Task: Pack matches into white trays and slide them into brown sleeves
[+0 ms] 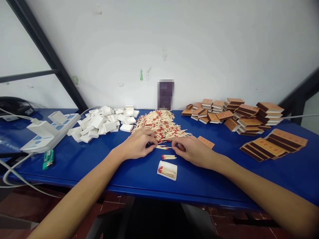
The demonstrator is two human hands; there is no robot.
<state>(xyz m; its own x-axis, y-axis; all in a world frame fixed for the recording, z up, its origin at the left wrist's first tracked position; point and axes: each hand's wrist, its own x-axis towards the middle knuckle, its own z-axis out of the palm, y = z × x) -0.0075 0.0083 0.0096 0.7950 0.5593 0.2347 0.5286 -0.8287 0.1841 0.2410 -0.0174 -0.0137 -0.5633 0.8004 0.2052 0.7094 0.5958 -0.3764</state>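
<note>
So far, one white tray (172, 165) holds some matches (166, 172), with a bundle (168, 157) just beyond on the worktop (139, 176). The left hand (139, 143) and right hand (193, 150) pinch a looser cluster (163, 146) at opposite ends; a large heap (161, 124) lies unboxed behind.

prob. home/dorm rm — blue desk (139, 176), dark metal frame (48, 53), pwr strip (59, 131), tiled flr (113, 199)

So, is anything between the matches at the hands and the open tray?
Yes: a small bundle of matches lies on the blue table between those upper matches and the white tray. Nothing else visible does.
</note>
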